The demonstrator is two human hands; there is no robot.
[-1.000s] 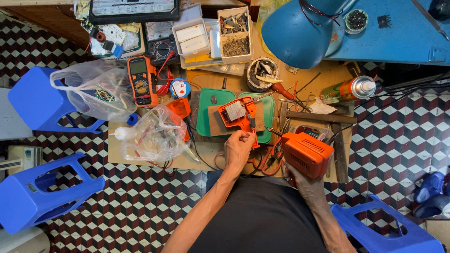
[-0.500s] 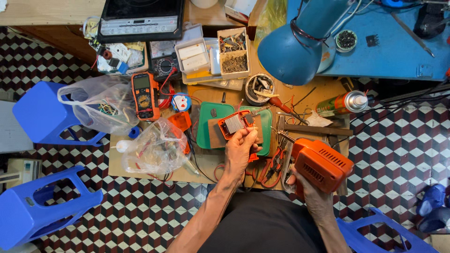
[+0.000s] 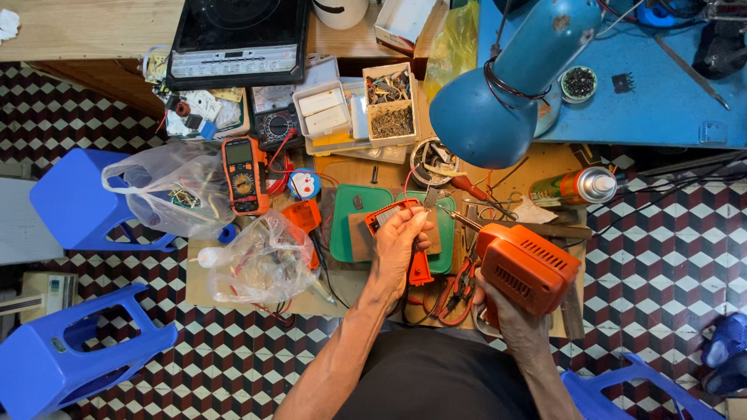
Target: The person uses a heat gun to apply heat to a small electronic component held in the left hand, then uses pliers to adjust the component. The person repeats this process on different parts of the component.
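My left hand [image 3: 398,247] grips a small orange-cased part with a circuit board [image 3: 387,217], held over a green cutting mat [image 3: 354,225] on a low workboard. My right hand [image 3: 510,323] holds an orange soldering gun [image 3: 527,267] by its grip. The gun's thin metal tip [image 3: 459,218] points left toward the part and ends close to it. A red wire runs up from the part. An orange strip [image 3: 420,268] lies under my left wrist.
An orange multimeter [image 3: 243,176], two clear plastic bags [image 3: 261,260] of parts, a blue desk lamp [image 3: 498,105], a spray can [image 3: 580,186], parts boxes [image 3: 391,103] and an induction cooker [image 3: 236,35] crowd the area. Blue plastic stools [image 3: 74,198] stand on the checkered floor at left and lower right.
The soldering gun has moved left and up, its tip closing in on the part. My left hand lifted the part slightly. The view shifted, showing more of the bench above.
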